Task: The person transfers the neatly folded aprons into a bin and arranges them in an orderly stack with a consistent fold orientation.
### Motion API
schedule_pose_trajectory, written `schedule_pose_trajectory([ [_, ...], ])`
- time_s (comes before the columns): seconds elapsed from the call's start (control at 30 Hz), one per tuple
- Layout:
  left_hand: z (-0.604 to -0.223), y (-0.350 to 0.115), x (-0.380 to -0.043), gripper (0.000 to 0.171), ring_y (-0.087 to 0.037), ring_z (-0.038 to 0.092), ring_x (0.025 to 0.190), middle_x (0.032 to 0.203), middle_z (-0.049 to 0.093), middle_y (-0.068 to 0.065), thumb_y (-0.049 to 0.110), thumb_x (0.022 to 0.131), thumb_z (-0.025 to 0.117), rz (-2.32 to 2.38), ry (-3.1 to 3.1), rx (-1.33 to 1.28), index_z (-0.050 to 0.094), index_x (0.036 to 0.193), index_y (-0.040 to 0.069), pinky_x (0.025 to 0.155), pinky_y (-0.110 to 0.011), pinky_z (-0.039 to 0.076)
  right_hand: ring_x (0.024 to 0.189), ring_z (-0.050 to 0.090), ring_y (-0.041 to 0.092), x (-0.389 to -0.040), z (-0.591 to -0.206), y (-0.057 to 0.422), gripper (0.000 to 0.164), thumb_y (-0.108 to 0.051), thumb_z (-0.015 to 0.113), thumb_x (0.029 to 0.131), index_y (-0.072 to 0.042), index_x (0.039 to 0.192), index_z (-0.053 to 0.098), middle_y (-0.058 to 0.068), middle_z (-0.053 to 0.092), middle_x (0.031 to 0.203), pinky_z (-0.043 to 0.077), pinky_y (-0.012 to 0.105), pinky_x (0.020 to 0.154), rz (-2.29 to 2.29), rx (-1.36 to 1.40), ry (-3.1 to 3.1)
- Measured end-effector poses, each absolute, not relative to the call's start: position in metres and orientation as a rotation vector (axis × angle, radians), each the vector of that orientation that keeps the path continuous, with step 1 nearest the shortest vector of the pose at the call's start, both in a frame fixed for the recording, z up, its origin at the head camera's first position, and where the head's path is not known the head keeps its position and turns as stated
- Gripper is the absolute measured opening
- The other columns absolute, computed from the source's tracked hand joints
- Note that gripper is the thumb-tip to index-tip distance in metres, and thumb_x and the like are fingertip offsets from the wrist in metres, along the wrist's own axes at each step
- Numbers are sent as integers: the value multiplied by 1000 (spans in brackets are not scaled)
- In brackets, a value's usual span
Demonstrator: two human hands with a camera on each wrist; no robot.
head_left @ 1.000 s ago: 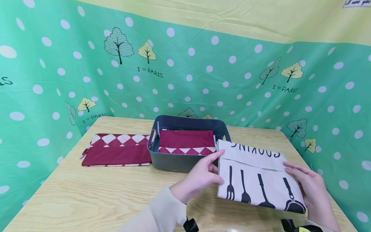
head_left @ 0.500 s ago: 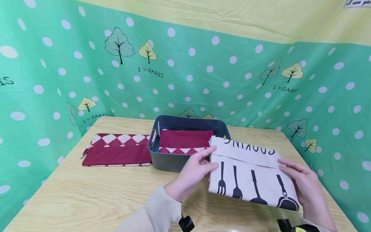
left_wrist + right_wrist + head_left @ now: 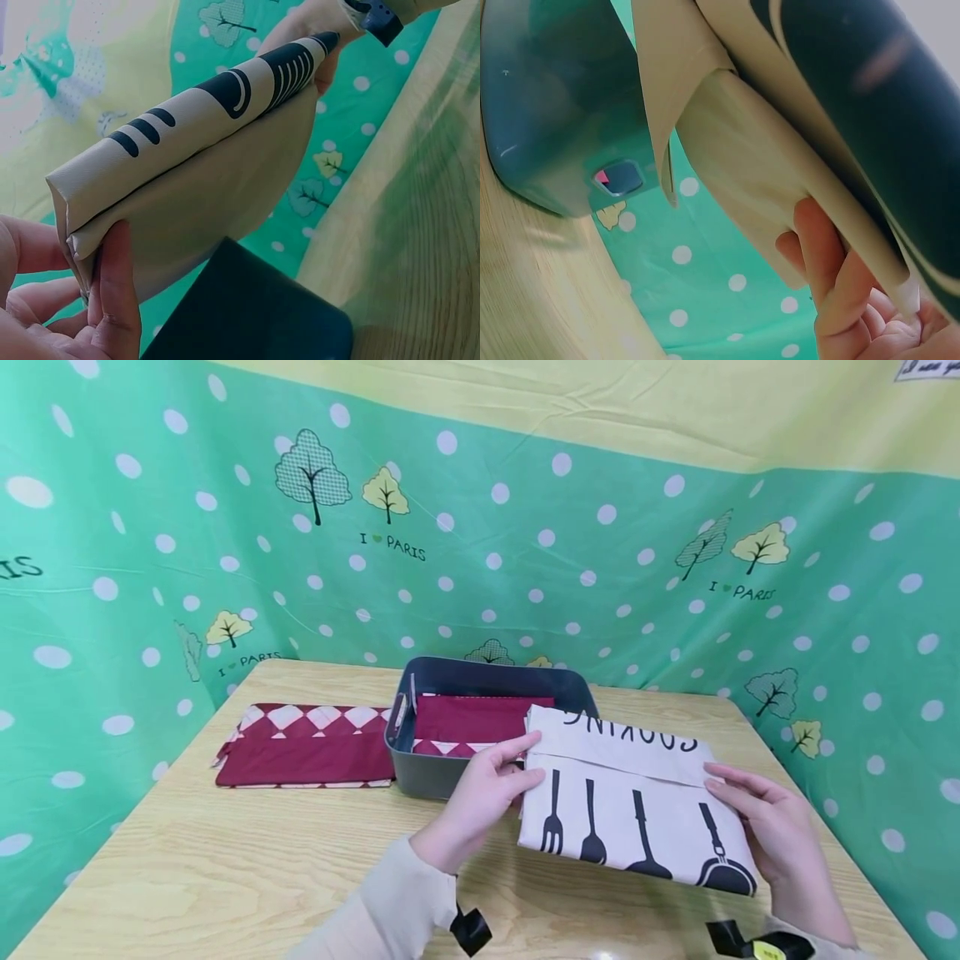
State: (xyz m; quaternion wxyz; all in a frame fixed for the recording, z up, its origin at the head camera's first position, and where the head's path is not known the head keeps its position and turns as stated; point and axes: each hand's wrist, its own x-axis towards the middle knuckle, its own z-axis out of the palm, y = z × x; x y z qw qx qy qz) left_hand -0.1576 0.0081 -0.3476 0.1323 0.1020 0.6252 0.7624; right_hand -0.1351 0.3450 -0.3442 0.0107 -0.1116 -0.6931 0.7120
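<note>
A folded white cloth (image 3: 637, 810), printed with the word COOKING and black kitchen utensils, is held up in front of the dark grey bin (image 3: 427, 774). My left hand (image 3: 480, 793) pinches its left edge, thumb on top. At the right edge, my right hand (image 3: 783, 827) grips it. From the left wrist, the cloth (image 3: 187, 135) shows as a tilted fold raised above the bin, with left-hand fingers (image 3: 118, 277) curled under it. Right-hand fingers (image 3: 821, 247) support the underside in the right wrist view. The cloth's far left corner overlaps the bin in the head view.
Inside the bin lies a folded maroon cloth (image 3: 472, 717) with a diamond-patterned border. Another folded maroon cloth (image 3: 307, 760) lies on the wooden table (image 3: 225, 860) left of the bin. A green dotted curtain (image 3: 487, 560) hangs behind the table.
Both hands have carried the white cloth leftward and slightly up, so it covers more of the bin's right part. The bin and maroon cloths stay where they were.
</note>
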Motion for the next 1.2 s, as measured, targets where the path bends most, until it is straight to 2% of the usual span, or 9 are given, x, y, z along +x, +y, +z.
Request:
schedule_pose_trajectory([
  [0.33,-344,-6,-160,51,-10,64,88,130,62,-18,6,94,64,2183,1904,264,53,144,10,69,-20,51,67,70,6,-140,-345,330,28,-8,65,95,-33,95,79,-12,75,84,58,23,58,2195,-233,-2178],
  [0.63,-342,-23,-159,50,-14,65,97,137,59,-18,5,94,63,2176,1958,227,53,143,9,70,-20,52,70,68,4,-145,-343,314,22,-14,71,92,-35,94,78,-16,74,84,56,21,60,2082,-269,-2261],
  [0.7,-342,-25,-160,50,-13,65,95,131,61,-18,3,93,63,2189,1958,220,54,142,8,71,-19,53,71,68,3,-145,-344,311,22,-14,71,92,-35,94,78,-16,74,84,56,21,61,2081,-257,-2262],
  [0.8,-343,-28,-160,51,-12,60,78,104,65,-13,0,91,64,2201,1961,197,55,141,7,61,-19,48,72,68,3,-146,-344,307,21,-15,72,91,-35,95,78,-16,74,84,55,21,61,2068,-256,-2275],
  [0.9,-343,-32,-161,52,-12,53,67,84,58,-7,-2,91,63,2202,1966,183,55,141,6,55,-19,44,72,68,3,-147,-345,302,19,-17,72,91,-35,95,77,-17,74,84,55,21,62,2049,-257,-2295],
  [1.03,-342,-39,-162,52,-10,56,68,82,60,-3,-2,90,63,2192,1984,190,53,142,4,56,-20,46,72,68,3,-148,-345,296,21,-17,71,92,-37,94,77,-17,74,85,55,21,61,2047,-237,-2311],
  [1.2,-340,-46,-162,53,-9,62,73,86,65,-7,-3,90,63,2171,2007,165,53,142,4,64,-21,53,73,68,2,-150,-344,289,25,-16,70,93,-41,90,74,-19,73,85,55,21,62,2025,-237,-2347],
])
